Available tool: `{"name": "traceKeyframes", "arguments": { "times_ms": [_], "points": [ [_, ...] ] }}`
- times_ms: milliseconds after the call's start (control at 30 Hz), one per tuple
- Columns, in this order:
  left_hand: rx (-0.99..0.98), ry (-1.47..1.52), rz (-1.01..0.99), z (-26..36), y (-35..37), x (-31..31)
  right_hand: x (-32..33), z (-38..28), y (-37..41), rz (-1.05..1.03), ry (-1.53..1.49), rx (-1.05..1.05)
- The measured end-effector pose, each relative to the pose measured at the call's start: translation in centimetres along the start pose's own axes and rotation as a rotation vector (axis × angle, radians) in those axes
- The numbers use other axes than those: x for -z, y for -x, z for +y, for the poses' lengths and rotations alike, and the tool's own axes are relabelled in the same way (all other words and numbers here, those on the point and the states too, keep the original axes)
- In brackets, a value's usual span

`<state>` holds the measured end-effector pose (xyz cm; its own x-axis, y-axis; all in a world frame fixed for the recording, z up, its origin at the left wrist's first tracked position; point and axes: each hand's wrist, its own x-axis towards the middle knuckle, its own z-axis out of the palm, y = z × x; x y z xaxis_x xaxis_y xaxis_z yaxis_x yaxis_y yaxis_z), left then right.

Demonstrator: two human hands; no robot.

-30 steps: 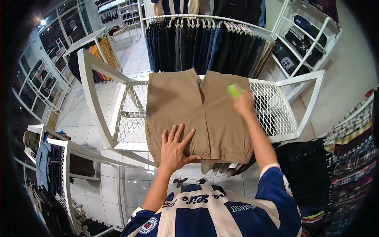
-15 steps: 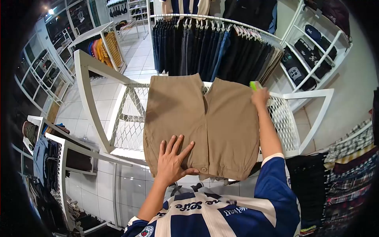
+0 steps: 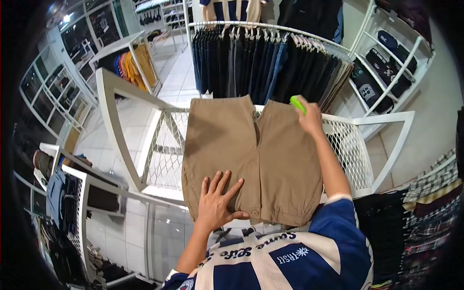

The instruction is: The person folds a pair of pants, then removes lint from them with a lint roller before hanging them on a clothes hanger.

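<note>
Tan pants (image 3: 285, 159) lie spread over a white mesh-topped rack (image 3: 164, 145), with the buttoned waistband toward me and the two legs pointing away. My left hand (image 3: 215, 200) rests flat on the lower left part of the cloth, fingers spread, thumb near the button (image 3: 255, 212). At the far right leg, my right hand (image 3: 310, 117) is closed round a bright green object (image 3: 298, 103). Its lower part is hidden in the fingers, and it is held at the far edge of the cloth.
Dark trousers (image 3: 241, 63) hang on a curved rail behind the rack. White shelves with rolled dark items (image 3: 369, 92) stand at the back right. Folded checked clothes (image 3: 435, 208) are at the right, a lower shelf unit (image 3: 79, 193) at the left.
My right hand has moved left with the green object, from the outer edge of the right leg to its far end. My left hand stays on the cloth. The view has shifted slightly.
</note>
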<state>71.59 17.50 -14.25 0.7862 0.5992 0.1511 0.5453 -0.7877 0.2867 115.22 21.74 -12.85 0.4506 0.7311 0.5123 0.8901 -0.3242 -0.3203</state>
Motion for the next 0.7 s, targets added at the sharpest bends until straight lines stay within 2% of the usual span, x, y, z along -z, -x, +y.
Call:
{"name": "traceKeyframes", "arguments": {
  "times_ms": [33,100,167,233,300,333,400,467,500,533,567,600,633,700],
  "points": [
    [0.02,0.02,-0.007,-0.1,0.1,-0.1,1.2,-1.9,3.0,-0.035,-0.177,0.139],
    [-0.013,0.009,0.021,-0.3,0.1,-0.3,5.1,-7.3,10.4,-0.261,-0.224,0.149],
    [-0.001,0.018,0.032,-0.3,0.1,-0.3,6.0,-6.9,14.4,-0.312,-0.284,0.216],
    [-0.038,0.006,0.036,-0.4,0.2,-0.2,5.0,-1.4,14.6,-0.139,-0.023,0.03],
    [-0.045,0.012,0.045,-0.6,0.5,-0.1,7.0,-0.2,13.7,-0.095,0.334,-0.306],
    [-0.073,0.041,0.068,-0.6,0.7,-0.1,7.5,-0.8,14.3,-0.1,0.332,-0.303],
    [-0.096,0.066,0.094,-1.3,0.7,0.4,8.6,-3.5,15.8,-0.014,0.029,-0.128],
    [-0.075,0.309,0.177,-2.8,1.7,1.3,10.9,-12.3,18.2,-0.204,-0.206,0.038],
    [-0.079,0.303,0.171,-3.8,2.4,1.5,10.2,-14.6,20.0,-0.297,-0.296,0.15],
    [-0.013,0.274,0.281,-4.8,3.2,1.4,9.7,-16.7,21.6,-0.413,-0.427,0.203],
    [0.052,0.246,0.396,-5.3,3.6,1.5,10.0,-18.7,22.0,-0.478,-0.431,0.327],
    [0.1,0.212,0.497,-5.4,4.0,1.8,9.2,-18.2,21.6,-0.499,-0.385,0.348],
    [0.098,0.212,0.5,-5.8,4.6,1.6,7.8,-16.9,20.7,-0.52,-0.339,0.369],
    [0.177,0.221,0.583,-7.2,5.8,0.8,5.2,-13.5,17.5,-0.331,-0.072,0.128]
  ]
}}
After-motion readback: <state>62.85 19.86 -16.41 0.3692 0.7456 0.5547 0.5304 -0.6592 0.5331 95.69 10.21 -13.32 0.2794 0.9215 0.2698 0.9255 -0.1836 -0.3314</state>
